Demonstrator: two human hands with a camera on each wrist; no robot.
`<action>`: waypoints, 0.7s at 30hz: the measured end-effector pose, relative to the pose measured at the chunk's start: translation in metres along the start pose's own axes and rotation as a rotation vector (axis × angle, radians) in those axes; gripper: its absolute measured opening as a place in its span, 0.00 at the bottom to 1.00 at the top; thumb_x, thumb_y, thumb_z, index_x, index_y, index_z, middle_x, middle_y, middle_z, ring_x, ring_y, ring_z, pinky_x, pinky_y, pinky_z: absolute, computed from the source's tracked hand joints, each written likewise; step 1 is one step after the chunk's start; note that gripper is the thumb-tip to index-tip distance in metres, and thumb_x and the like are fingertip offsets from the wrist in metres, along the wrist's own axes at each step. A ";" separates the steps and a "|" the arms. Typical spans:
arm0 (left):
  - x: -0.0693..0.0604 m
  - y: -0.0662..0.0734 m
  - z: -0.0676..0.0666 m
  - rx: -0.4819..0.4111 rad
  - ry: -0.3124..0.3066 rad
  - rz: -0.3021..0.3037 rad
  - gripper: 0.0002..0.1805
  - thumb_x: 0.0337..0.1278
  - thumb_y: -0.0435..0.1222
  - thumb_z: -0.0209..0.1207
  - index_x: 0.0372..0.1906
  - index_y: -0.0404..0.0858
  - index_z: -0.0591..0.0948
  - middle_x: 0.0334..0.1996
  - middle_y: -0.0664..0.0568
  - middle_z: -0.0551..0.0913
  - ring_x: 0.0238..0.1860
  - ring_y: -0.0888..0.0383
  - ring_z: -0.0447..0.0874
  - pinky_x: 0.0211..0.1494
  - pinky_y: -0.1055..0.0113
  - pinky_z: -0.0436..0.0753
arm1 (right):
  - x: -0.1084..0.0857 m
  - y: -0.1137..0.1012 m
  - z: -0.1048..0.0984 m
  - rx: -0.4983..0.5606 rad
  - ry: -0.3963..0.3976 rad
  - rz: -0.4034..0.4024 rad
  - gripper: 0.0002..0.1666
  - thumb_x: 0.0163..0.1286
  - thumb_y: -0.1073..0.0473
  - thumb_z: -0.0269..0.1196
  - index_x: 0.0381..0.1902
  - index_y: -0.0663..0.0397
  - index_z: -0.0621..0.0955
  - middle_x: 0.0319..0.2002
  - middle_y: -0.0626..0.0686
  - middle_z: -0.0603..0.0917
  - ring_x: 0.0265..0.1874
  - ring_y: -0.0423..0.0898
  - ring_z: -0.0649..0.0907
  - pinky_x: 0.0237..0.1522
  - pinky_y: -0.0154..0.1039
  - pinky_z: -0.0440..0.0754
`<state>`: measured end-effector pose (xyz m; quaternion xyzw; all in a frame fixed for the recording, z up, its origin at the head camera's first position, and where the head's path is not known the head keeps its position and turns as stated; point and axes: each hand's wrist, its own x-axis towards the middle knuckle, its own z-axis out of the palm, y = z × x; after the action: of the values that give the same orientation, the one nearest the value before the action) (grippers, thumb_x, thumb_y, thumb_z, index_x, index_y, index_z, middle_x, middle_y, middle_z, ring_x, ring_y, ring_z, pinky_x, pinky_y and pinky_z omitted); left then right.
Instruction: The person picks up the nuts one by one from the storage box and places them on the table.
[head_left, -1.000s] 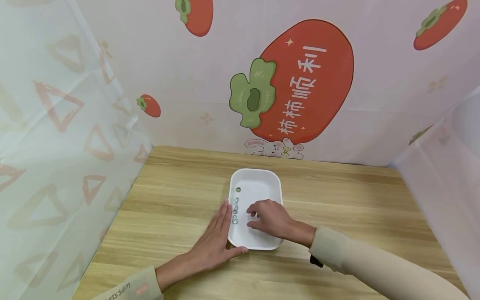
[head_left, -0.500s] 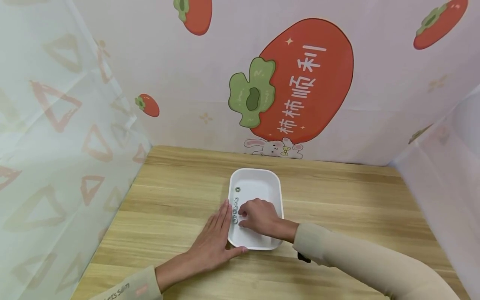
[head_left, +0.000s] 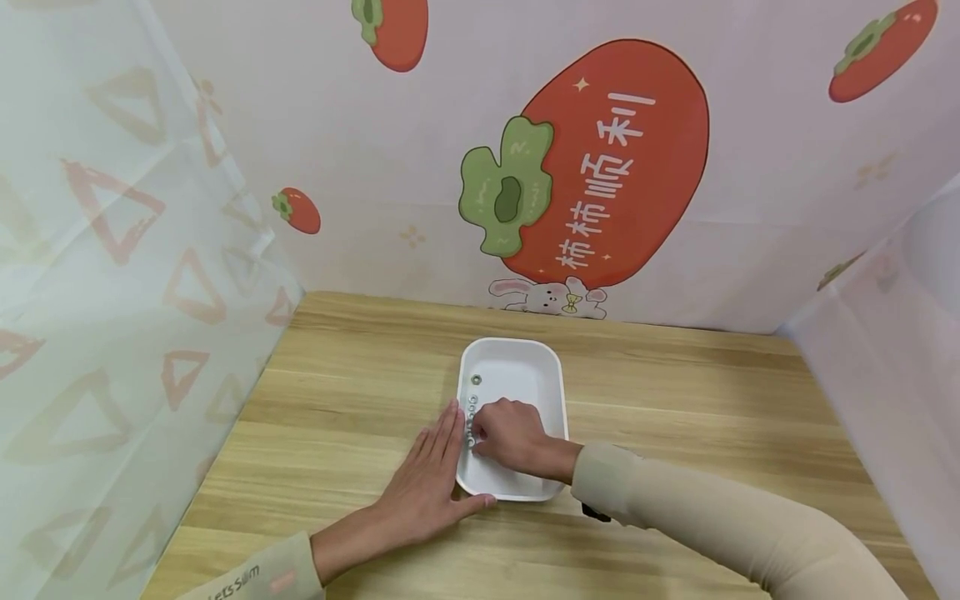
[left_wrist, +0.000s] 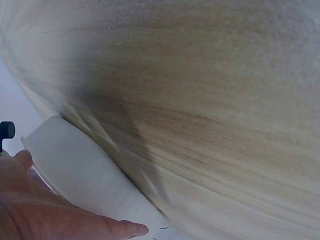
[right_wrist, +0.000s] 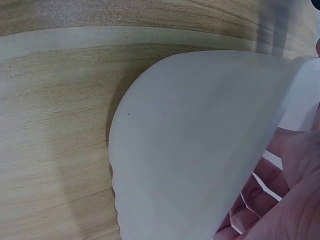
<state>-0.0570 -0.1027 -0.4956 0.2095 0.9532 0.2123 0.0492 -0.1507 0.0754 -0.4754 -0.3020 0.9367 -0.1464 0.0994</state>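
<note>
A white rectangular tray (head_left: 513, 367) lies on the wooden table in the head view. Along its inner left side runs a row of several small metal nuts (head_left: 472, 400), and a single nut (head_left: 476, 379) lies farther back. My left hand (head_left: 423, 479) rests against the tray's left side with straight fingers, its thumb at the front rim. Over the tray, my right hand (head_left: 510, 435) bends its fingers down at the front part of the row, hiding some nuts. Its thumb and forefinger look apart beside the nuts. Both wrist views show the tray's outer wall, not the nuts.
The wooden table (head_left: 360, 375) surrounds the tray. A printed cloth wall (head_left: 375, 167) with persimmon pictures stands behind it, and pale cloth walls rise at the left and right. A dark band shows at the right sleeve (head_left: 615, 483).
My right hand has moved left across the tray, from its middle to the row of nuts. My left hand has stayed against the tray's side.
</note>
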 end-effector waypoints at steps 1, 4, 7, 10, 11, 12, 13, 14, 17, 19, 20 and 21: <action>0.000 0.000 0.000 0.002 -0.003 0.000 0.66 0.65 0.70 0.58 0.85 0.29 0.44 0.87 0.39 0.38 0.86 0.46 0.41 0.84 0.41 0.55 | 0.001 0.000 0.001 -0.003 -0.003 0.003 0.09 0.60 0.52 0.80 0.27 0.45 0.89 0.20 0.38 0.78 0.23 0.39 0.75 0.22 0.36 0.73; -0.001 0.000 0.000 -0.005 -0.005 0.001 0.66 0.65 0.70 0.58 0.85 0.29 0.43 0.87 0.39 0.37 0.86 0.46 0.41 0.84 0.41 0.54 | 0.002 -0.001 0.002 -0.013 -0.006 0.003 0.08 0.60 0.52 0.80 0.29 0.46 0.90 0.21 0.39 0.79 0.23 0.39 0.76 0.22 0.36 0.74; -0.001 0.000 0.000 -0.011 -0.006 0.000 0.66 0.65 0.70 0.59 0.85 0.29 0.43 0.87 0.39 0.37 0.86 0.46 0.41 0.84 0.41 0.54 | 0.002 -0.001 0.003 -0.019 -0.005 0.006 0.08 0.60 0.52 0.80 0.29 0.45 0.90 0.21 0.39 0.79 0.23 0.39 0.76 0.22 0.36 0.73; 0.000 0.000 0.000 -0.015 -0.010 -0.005 0.66 0.65 0.69 0.59 0.85 0.29 0.43 0.87 0.40 0.37 0.86 0.46 0.41 0.84 0.42 0.54 | 0.002 -0.001 0.003 -0.017 -0.001 0.007 0.09 0.60 0.53 0.80 0.27 0.44 0.89 0.20 0.39 0.78 0.23 0.39 0.76 0.21 0.37 0.73; 0.000 0.000 0.000 -0.016 -0.009 -0.003 0.66 0.65 0.70 0.59 0.85 0.29 0.43 0.87 0.40 0.37 0.86 0.46 0.41 0.84 0.41 0.54 | 0.002 -0.001 0.004 -0.018 0.000 0.008 0.09 0.59 0.52 0.80 0.26 0.44 0.88 0.20 0.39 0.78 0.23 0.39 0.76 0.21 0.37 0.73; 0.000 0.000 0.000 -0.016 -0.011 -0.002 0.66 0.65 0.70 0.59 0.85 0.29 0.43 0.87 0.40 0.37 0.86 0.46 0.40 0.84 0.42 0.54 | 0.002 -0.001 0.004 -0.019 0.002 0.011 0.09 0.59 0.52 0.80 0.26 0.43 0.88 0.20 0.39 0.77 0.23 0.39 0.76 0.21 0.37 0.73; 0.001 0.000 0.000 -0.016 -0.012 0.000 0.66 0.65 0.70 0.58 0.85 0.29 0.43 0.87 0.40 0.37 0.86 0.46 0.40 0.84 0.42 0.54 | 0.001 -0.001 0.004 -0.021 0.003 0.013 0.10 0.59 0.52 0.80 0.25 0.43 0.88 0.20 0.38 0.77 0.23 0.39 0.76 0.21 0.37 0.73; 0.001 0.000 0.001 -0.017 -0.014 0.002 0.66 0.65 0.71 0.57 0.85 0.29 0.43 0.87 0.40 0.36 0.86 0.46 0.40 0.84 0.42 0.54 | 0.001 -0.001 0.004 -0.023 0.004 0.017 0.10 0.58 0.52 0.80 0.25 0.42 0.88 0.19 0.38 0.77 0.23 0.39 0.76 0.20 0.37 0.73; 0.001 0.000 0.001 -0.022 -0.008 0.009 0.66 0.66 0.72 0.55 0.85 0.29 0.43 0.87 0.40 0.36 0.86 0.45 0.40 0.84 0.42 0.54 | 0.002 -0.001 0.005 -0.027 0.008 0.028 0.09 0.58 0.52 0.80 0.25 0.43 0.88 0.19 0.38 0.78 0.23 0.39 0.76 0.20 0.38 0.73; 0.001 0.001 0.000 -0.020 -0.007 0.005 0.66 0.65 0.72 0.55 0.85 0.29 0.43 0.87 0.40 0.36 0.86 0.45 0.40 0.84 0.42 0.54 | 0.003 -0.002 0.006 -0.024 0.010 0.030 0.08 0.58 0.52 0.81 0.26 0.43 0.90 0.20 0.38 0.79 0.23 0.39 0.77 0.20 0.38 0.74; 0.000 0.001 0.000 -0.021 -0.007 0.003 0.66 0.65 0.72 0.56 0.85 0.29 0.43 0.87 0.40 0.36 0.86 0.45 0.40 0.84 0.42 0.54 | 0.004 -0.002 0.006 -0.022 0.010 0.028 0.08 0.59 0.52 0.81 0.27 0.44 0.90 0.20 0.39 0.80 0.23 0.39 0.77 0.20 0.37 0.75; 0.000 0.001 0.000 -0.020 -0.004 0.001 0.66 0.65 0.71 0.57 0.85 0.29 0.43 0.87 0.40 0.37 0.86 0.45 0.41 0.84 0.42 0.54 | 0.004 -0.002 0.006 -0.020 0.010 0.025 0.07 0.59 0.52 0.80 0.28 0.44 0.91 0.21 0.39 0.81 0.23 0.38 0.77 0.21 0.37 0.75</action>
<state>-0.0566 -0.1024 -0.4953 0.2100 0.9508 0.2216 0.0532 -0.1512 0.0696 -0.4810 -0.2906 0.9423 -0.1372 0.0936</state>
